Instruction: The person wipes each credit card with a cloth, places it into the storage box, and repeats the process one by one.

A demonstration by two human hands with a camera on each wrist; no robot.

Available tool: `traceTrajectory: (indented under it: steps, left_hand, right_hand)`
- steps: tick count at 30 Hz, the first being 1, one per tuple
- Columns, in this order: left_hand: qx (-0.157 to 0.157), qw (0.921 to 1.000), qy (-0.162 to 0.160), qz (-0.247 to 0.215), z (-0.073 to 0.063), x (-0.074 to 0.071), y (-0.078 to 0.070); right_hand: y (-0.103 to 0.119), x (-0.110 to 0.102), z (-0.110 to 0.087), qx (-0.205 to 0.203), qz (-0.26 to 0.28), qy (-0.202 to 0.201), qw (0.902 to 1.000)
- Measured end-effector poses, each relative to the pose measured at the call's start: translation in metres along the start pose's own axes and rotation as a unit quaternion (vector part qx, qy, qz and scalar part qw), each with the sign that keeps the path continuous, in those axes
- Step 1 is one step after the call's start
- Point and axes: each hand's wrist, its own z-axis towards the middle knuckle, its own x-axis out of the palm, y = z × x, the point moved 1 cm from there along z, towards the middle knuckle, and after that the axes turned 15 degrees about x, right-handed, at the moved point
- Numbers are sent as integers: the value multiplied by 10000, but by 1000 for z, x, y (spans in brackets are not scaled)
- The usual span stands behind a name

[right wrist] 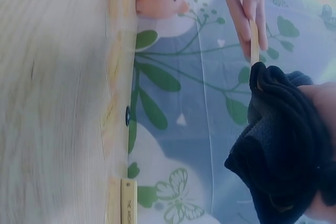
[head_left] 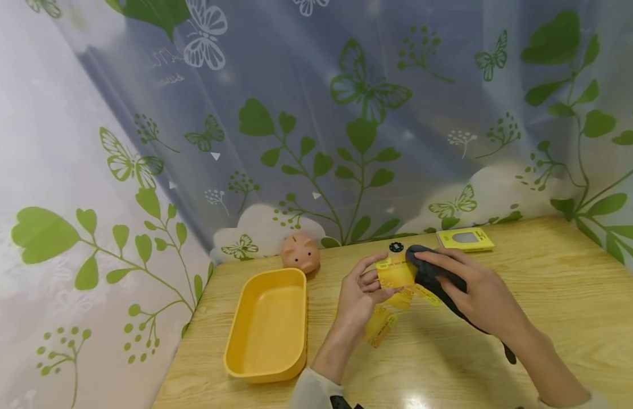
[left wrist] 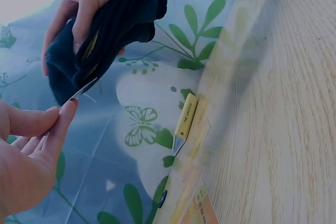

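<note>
To the right of the yellow tray (head_left: 270, 326), a yellow card (head_left: 395, 275) is pinched in the left hand (head_left: 358, 300), and its end is covered by a dark cloth (head_left: 423, 271) gripped in the right hand (head_left: 482, 292). Wiping is judged to be under way, and loose cards (head_left: 380, 326) are also seen right of the tray (whether any have been wiped cannot be told). The held card's printed face is shown only in the head view; in both wrist views it is seen edge-on.
</note>
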Motion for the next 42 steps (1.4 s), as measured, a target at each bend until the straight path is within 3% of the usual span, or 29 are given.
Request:
traceTrajectory:
  steps: [10,18,26,35,42]
  left_hand:
    - [-35,9999,88,-108,1,-2,-3]
    - [-33,9998,172,-110,0,-3,-3]
    - [-98,9996,248,-51,0,-1,-3]
    - [-33,9994,353,8,0,-1,-3]
    - [149,9963,537,658,-1,-2,-3]
  right_hand:
    - [-18,-19,3,97,-454,-409,9981]
    - [-7,-24,3,57,-46,-362,9993]
    - [24,-10,-3,-311,313,23,9990]
    - [42,11,-11,-559,447,342,9968]
    - [48,23,-15,-710,531,455,9950]
